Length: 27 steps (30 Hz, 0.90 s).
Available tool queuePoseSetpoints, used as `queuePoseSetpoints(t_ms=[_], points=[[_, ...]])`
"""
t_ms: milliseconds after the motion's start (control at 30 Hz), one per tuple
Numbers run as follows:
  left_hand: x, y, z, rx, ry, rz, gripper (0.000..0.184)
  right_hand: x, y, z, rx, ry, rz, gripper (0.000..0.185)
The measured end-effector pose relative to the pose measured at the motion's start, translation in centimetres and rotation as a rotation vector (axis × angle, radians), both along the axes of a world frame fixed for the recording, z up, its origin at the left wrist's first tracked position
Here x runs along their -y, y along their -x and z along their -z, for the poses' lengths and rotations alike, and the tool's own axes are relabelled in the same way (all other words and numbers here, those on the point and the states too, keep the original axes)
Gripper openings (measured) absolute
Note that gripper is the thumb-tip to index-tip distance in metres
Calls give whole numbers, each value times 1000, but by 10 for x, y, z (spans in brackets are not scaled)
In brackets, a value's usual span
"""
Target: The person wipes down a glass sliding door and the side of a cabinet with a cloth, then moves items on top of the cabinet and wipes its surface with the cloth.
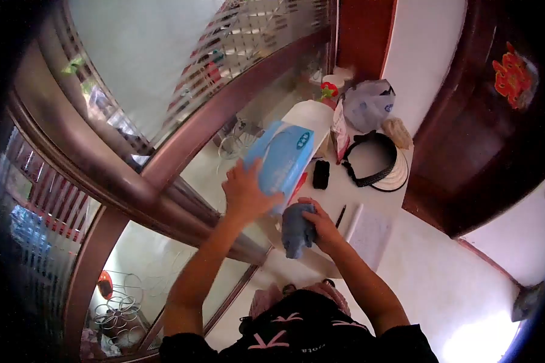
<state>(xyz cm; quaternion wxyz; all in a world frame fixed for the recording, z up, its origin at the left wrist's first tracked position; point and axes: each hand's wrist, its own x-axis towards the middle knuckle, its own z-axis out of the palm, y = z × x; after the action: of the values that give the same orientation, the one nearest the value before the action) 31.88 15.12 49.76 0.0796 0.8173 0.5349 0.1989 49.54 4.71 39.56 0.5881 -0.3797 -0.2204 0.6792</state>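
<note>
Blue box [280, 154], seemingly already lifted, is gripped by the wide-spread left hand [247, 192], the right hand [322, 222] closed around grey cloth [297, 233], the far-right visor [398, 173] untouched on the table [333, 195].

The box [283, 156] is light blue, the cloth [297, 231] grey-blue, the shirt [312, 317] pink-on-black.

Right of centre we see a bare strip of the surface [349, 195] where a hand could pass, between the small black object [321, 174] and black visor [379, 178] above it and the pen [341, 215] below. The plastic bag [369, 107] blocks the way farther up, while to the left the blue box [287, 151] at our left hand [248, 193] and the dark partition frame [139, 206] bar a sideways reach.
</note>
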Motion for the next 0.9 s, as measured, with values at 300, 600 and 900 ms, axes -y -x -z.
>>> queuePoseSetpoints(t_ms=[300, 600, 900], points=[[13, 1, 27, 439, -101, -64, 79, -47, -9, -17, 187, -8, -139, 64], [57, -2, 75, 951, 31, -212, 62, -38, -9, -36, 159, 42, -171, 72], [119, 11, 57, 1631, 950, -360, 50, 23, 10, -41, 95, 88, -78, 79]])
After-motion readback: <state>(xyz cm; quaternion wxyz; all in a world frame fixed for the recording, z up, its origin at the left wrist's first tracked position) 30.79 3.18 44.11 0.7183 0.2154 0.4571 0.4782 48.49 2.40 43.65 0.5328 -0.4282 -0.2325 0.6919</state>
